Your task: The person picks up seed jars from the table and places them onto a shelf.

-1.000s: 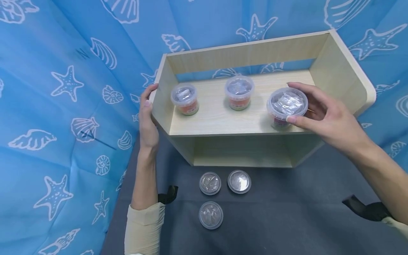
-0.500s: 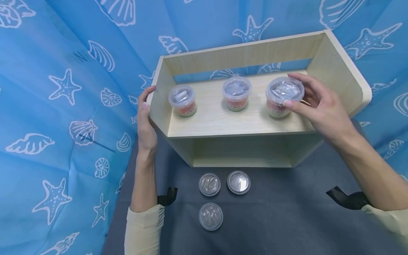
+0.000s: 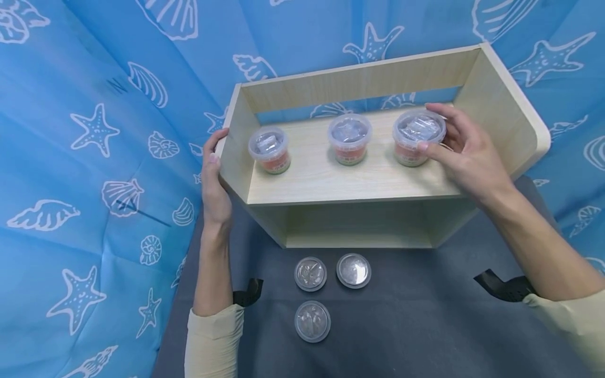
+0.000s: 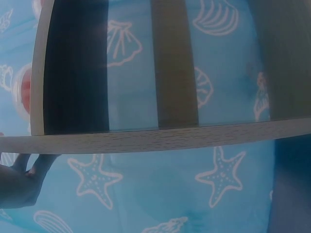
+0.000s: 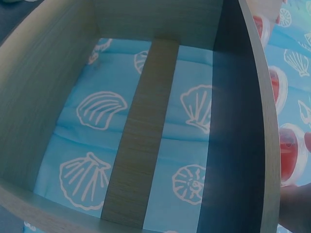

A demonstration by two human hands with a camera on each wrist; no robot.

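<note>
In the head view my right hand holds a small lidded plastic tub by its rim, thumb at the front and fingers behind. The tub is upright at the right part of the wooden shelf's upper board. Two similar tubs with reddish sides stand on the same board, a middle tub and a left tub. My left hand rests against the outside of the shelf's left side panel; its fingertips touch that panel in the left wrist view.
Three more lidded tubs sit on the dark cloth before the shelf: a left one, a right one and a nearer one. Below the upper board is an open lower compartment. Blue shell-print curtains hang behind and left.
My right hand has moved the tub slightly back and left, and more of its side now shows. The left hand keeps its place on the side panel; the whole view shifts slightly.
</note>
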